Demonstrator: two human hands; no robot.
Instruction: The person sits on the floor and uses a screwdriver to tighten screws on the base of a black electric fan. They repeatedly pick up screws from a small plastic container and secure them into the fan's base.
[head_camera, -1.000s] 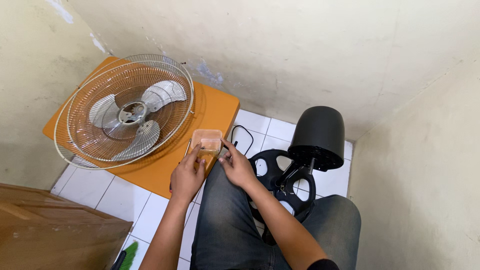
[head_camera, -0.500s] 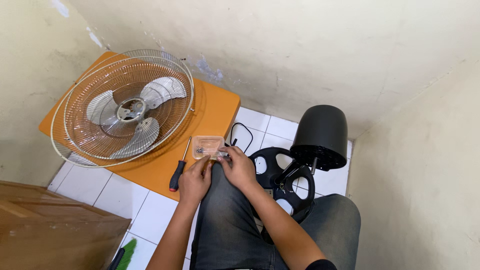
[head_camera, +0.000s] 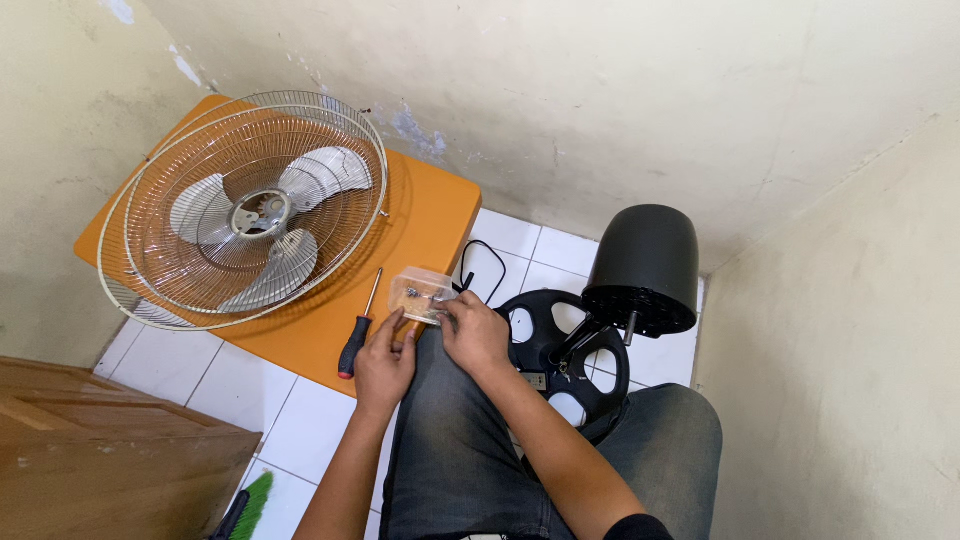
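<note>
Holding one clear plastic box (head_camera: 422, 294) of small screws at the orange surface (head_camera: 430, 215) edge, left hand (head_camera: 384, 362) and right hand (head_camera: 478, 335) each grip it; one screwdriver (head_camera: 357, 331) lies beside.

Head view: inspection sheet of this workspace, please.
Surface: orange table on white tiled floor.
Job's things: small clear box with small metal parts at table edge.
Clutter: fan grille with blades, screwdriver, black motor housing on round base.
Hands: left hand and right hand both on the box.
Cables: black cord on floor.
Surroundings: plaster walls, wooden panel, green bristles.
</note>
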